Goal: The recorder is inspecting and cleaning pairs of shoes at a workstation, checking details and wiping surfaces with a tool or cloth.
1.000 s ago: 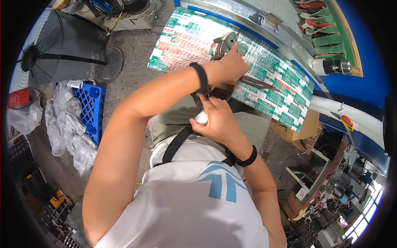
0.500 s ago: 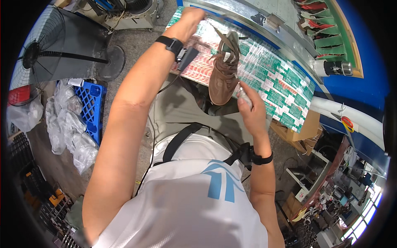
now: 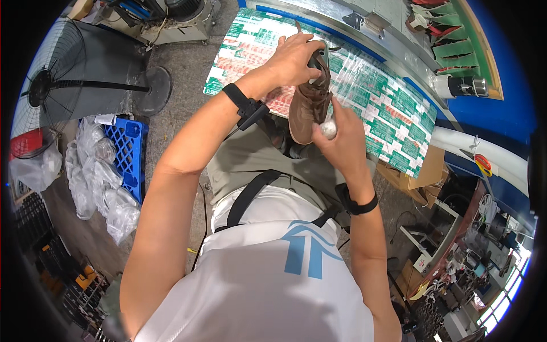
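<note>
A brown lace-up shoe [image 3: 303, 114] lies with its toe toward me, at the near edge of a surface covered in green, white and red printed tape [image 3: 393, 122]. My left hand [image 3: 293, 61] reaches across from the left and grips the shoe around its ankle opening, thumb and fingers curled at the collar. On the other side, beside the toe, my right hand [image 3: 345, 139] is closed round a whitish rounded wad [image 3: 329, 129], perhaps crumpled paper. The wad is close against the shoe's side; whether it touches I cannot tell. Part of the shoe's opening is hidden by my left hand.
A metal rail [image 3: 342, 28] runs behind the taped surface. Green-and-red pieces stand in a rack [image 3: 456, 51] at the far right. Orange-handled scissors [image 3: 482, 164] hang by a white pipe. On the left are a pedestal fan [image 3: 43, 88] and a blue plastic pallet [image 3: 132, 151] with clear bags.
My left hand has come from the far left edge of the surface onto the shoe's collar. My right hand has moved slightly left toward the toe, with the wad now showing more.
</note>
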Demonstrator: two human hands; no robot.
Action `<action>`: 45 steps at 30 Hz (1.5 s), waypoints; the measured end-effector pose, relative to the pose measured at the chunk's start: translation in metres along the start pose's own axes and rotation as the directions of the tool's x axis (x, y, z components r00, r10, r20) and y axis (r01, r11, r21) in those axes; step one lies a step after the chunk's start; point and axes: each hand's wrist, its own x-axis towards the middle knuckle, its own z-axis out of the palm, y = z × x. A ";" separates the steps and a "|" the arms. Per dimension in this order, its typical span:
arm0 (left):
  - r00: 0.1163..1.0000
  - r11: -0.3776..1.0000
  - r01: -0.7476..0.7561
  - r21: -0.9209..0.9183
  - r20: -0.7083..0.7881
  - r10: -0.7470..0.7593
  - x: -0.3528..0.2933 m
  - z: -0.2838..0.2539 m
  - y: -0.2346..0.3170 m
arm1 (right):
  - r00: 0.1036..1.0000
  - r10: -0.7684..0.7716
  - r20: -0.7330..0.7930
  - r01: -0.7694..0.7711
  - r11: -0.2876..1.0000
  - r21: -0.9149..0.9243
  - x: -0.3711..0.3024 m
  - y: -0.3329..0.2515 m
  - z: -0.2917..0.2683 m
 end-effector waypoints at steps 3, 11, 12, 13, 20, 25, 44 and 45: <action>1.000 0.997 -0.005 0.074 -0.022 0.007 -0.003 0.001 0.004 | 0.996 -0.089 0.014 0.089 0.995 -0.046 -0.028 -0.017 -0.004; 0.996 1.000 -0.006 0.015 -0.085 0.007 -0.011 0.009 0.006 | 0.989 0.133 0.057 -0.140 0.980 0.138 -0.064 -0.008 0.003; 0.999 0.999 0.000 -0.040 -0.044 -0.001 -0.008 0.009 0.004 | 0.994 0.113 0.004 -0.113 0.981 0.160 -0.056 -0.004 0.003; 1.000 0.996 0.007 -0.093 -0.003 -0.008 -0.004 0.008 0.002 | 0.994 0.093 -0.050 -0.083 0.980 0.180 -0.046 0.000 0.004; 0.999 0.996 0.034 -0.088 -0.018 -0.036 -0.011 0.011 0.009 | 0.996 0.023 -0.090 -0.021 0.999 0.032 -0.004 0.010 0.010; 0.992 1.000 -0.001 -0.014 -0.122 -0.001 -0.017 0.014 0.011 | 1.000 -0.006 0.019 0.009 0.987 -0.158 -0.049 0.017 0.003; 0.992 0.990 0.063 -0.123 -0.103 -0.076 -0.017 0.017 0.006 | 1.000 0.002 0.028 -0.003 0.999 0.047 -0.026 0.017 0.004; 0.991 0.990 0.068 -0.121 -0.106 -0.081 -0.016 0.017 0.004 | 0.999 -0.004 0.032 0.002 0.999 0.049 -0.032 0.012 0.002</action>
